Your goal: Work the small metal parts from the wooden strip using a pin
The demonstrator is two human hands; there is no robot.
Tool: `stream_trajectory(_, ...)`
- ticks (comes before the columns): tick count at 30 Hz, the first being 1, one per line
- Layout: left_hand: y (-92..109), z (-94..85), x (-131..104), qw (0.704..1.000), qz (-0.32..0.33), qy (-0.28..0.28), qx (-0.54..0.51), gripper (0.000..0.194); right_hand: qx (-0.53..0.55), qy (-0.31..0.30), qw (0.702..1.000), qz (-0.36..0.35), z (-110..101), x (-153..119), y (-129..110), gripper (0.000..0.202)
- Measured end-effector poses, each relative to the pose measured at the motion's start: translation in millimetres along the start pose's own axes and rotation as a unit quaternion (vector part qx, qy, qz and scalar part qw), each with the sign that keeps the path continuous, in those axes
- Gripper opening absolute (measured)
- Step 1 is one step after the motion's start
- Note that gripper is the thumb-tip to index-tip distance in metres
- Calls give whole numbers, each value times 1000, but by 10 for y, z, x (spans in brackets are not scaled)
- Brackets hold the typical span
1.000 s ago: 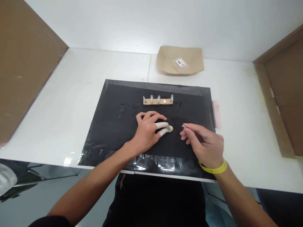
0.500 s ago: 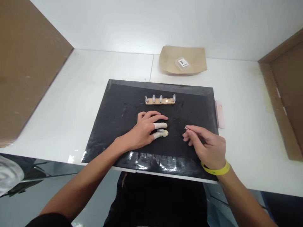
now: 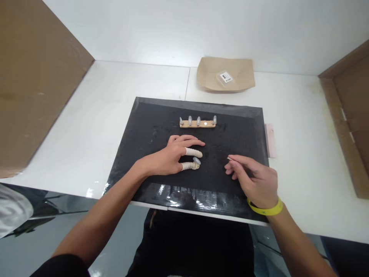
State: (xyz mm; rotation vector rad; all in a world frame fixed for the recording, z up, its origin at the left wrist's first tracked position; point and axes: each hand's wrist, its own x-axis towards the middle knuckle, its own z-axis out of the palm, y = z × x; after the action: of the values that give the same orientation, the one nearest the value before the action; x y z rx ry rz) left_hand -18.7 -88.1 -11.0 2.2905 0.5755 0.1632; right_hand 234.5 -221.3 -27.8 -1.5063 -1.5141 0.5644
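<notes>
My left hand (image 3: 174, 154) rests low over the black mat (image 3: 155, 119), with white finger cots on thumb and index finger. Between those two fingertips is a shiny grey false nail (image 3: 196, 161). To the right, my right hand (image 3: 253, 179), with a yellow wristband, is closed in a pinch. A small, thin, whitish piece (image 3: 229, 158) sticks out at its fingertips; its kind is too small to tell. Beyond my left hand, a light-brown strip (image 3: 201, 124) carries several grey false nails (image 3: 198, 121) standing upright. One spot on it shows a bare white dot (image 3: 205, 123).
At the back of the white table (image 3: 161, 79) stands a brown paper tray (image 3: 242, 73) holding a small clear box (image 3: 225, 78) with a label. A pink block (image 3: 270, 140) lies at the mat's right edge. Cardboard walls (image 3: 37, 77) flank both sides.
My left thumb and index finger have drawn slightly left, and the grey false nail is tilted up more between them. My right hand keeps its pinch. The whole view has shifted a little.
</notes>
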Motion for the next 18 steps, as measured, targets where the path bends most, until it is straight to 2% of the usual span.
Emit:
stream_trajectory(5,11,100,-5,999,-6,39,28,19,0,-4,1000,-6,8,-19,-17,16)
stream_trajectory(11,17,244,-6,992,-5,112,60,10,3,-10,1000,-8,16,-48,-17,16)
stream_trajectory(16,0,252,5,991,7,120,58,19,-7,-22,999,-25,2,-29,-32,16)
stream_trajectory(18,8,253,11,991,6,123,60,16,-8,-20,999,-23,6,-21,-41,16)
